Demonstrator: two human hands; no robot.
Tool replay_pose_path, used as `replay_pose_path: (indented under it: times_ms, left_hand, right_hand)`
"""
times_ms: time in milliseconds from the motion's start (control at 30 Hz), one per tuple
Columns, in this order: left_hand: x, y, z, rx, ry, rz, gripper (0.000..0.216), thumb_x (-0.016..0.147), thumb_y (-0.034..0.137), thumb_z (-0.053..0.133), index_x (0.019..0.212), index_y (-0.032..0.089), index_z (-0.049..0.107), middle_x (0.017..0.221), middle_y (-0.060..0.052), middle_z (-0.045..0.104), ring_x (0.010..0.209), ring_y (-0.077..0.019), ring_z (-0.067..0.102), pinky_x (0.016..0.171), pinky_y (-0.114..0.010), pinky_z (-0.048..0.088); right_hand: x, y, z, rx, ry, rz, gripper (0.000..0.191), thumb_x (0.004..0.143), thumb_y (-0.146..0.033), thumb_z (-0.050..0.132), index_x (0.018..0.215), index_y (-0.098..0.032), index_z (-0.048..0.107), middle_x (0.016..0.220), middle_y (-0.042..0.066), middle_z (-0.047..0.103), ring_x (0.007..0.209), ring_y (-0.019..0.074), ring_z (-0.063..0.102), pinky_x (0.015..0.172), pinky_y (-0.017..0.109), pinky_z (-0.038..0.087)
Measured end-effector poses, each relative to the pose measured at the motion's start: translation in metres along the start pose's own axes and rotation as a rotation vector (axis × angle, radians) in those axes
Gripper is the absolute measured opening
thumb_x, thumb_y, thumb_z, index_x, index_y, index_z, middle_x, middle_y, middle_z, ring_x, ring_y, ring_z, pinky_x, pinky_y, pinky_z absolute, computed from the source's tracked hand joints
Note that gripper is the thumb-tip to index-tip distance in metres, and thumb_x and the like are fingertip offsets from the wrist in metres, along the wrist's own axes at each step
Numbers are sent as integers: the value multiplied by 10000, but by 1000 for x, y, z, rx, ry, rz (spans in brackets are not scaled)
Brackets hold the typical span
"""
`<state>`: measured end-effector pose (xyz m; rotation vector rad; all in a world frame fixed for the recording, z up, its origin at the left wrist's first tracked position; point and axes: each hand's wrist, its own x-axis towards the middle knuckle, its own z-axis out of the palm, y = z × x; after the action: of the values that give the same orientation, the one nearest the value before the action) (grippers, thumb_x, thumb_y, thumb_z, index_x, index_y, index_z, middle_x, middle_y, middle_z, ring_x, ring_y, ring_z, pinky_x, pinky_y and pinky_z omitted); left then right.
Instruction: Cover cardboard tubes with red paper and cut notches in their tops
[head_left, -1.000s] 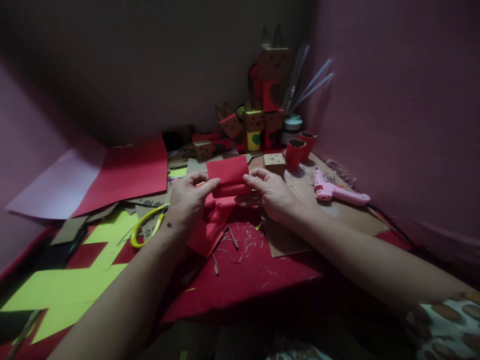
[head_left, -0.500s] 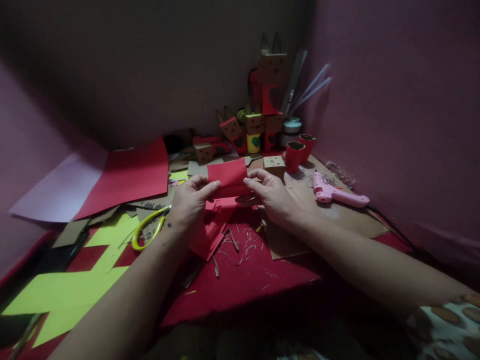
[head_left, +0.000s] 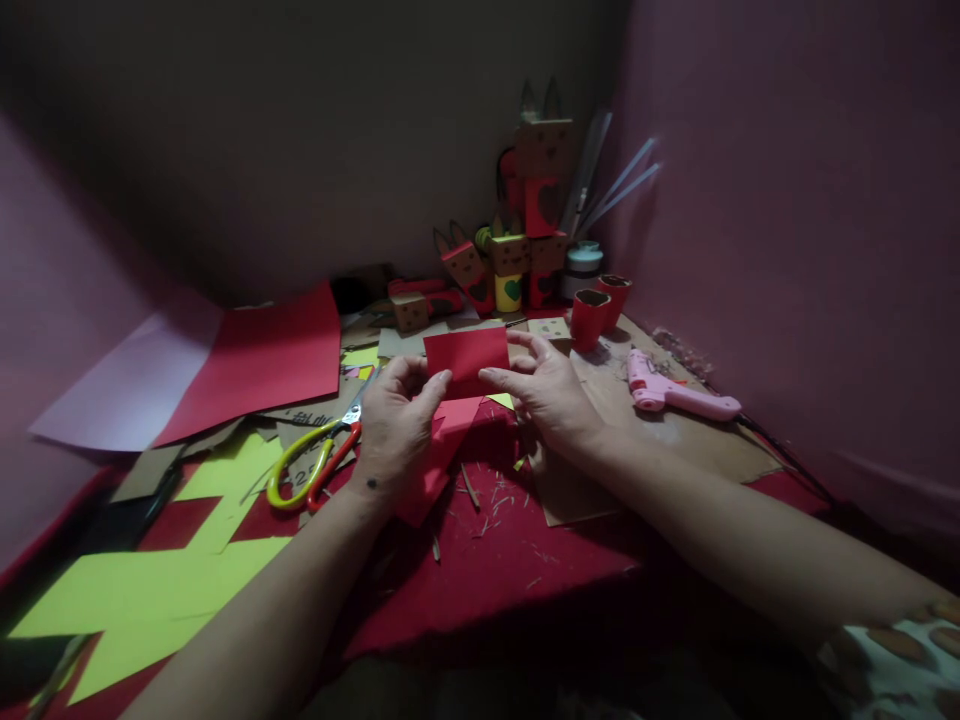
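Observation:
Both hands hold up a small rectangle of red paper (head_left: 468,352) above the table. My left hand (head_left: 401,420) pinches its left side, thumb in front and fingers behind. My right hand (head_left: 551,395) grips the right side, its thumb across the lower corner and fingers at the back. Below the paper lie several more red paper pieces (head_left: 448,445), partly covered by my left hand. Beside my left wrist rests a pair of scissors (head_left: 300,490) with yellow and red-orange handles. A cardboard sheet (head_left: 574,500) lies under my right forearm.
Yellow paper (head_left: 150,585) and a large red sheet (head_left: 270,365) spread at the left. Several cardboard figures (head_left: 510,260) stand at the back, near two red paper tubes (head_left: 591,320). A pink glue gun (head_left: 679,390) with a black cord lies at the right. Paper scraps litter the red tablecloth (head_left: 510,580).
Both hands have shifted slightly right with the red paper. My right thumb now lies flatter across the paper's lower right. More of the scissors shows beside my left wrist.

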<state>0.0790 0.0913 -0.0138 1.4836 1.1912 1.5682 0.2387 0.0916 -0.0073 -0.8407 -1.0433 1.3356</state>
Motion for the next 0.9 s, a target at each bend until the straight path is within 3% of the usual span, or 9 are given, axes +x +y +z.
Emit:
replay_pose_path:
  times_ms: [233,400,633,800,900]
  left_hand:
    - [-2,-1,0,56,2,51,138,742,253,706,755,185,586,709,17,604,671,-132,561,690,-280,459]
    - [-1,-3,2,-10,-3,18,172,718,256,727,785,182,586,756,-4,646,721,-153,613,737,-313,503]
    - [1,4,3,-191,39,-137,384,617,173,785,926,189,558,712,9,683,649,-152,664,606,-262,523]
    - [6,9,-1,-274,42,-223,437,574,124,787,940,178,556,665,29,656,615,-123,647,605,-233,515]
    - [5,9,-1,-294,62,-204,457,568,128,788,950,178,543,645,45,637,608,-120,639,615,-237,516]
  right_hand:
    - [0,2,-2,165,-35,51,516,647,-114,764,1084,-190,501,759,-21,653,594,125,615,547,250,481]
    - [4,7,-4,114,-2,63,571,616,-133,783,1105,-212,499,762,-24,633,571,128,577,491,247,429]
    - [7,6,-6,134,25,96,599,563,-89,764,1105,-156,518,625,-57,575,409,54,385,374,204,250]
    - [3,-2,-5,147,13,80,588,584,-36,699,1139,-142,537,508,-111,486,367,32,310,365,185,203]
    - [1,-2,-4,140,-34,77,595,600,-55,709,1153,-176,522,530,-108,522,369,43,366,375,186,276]
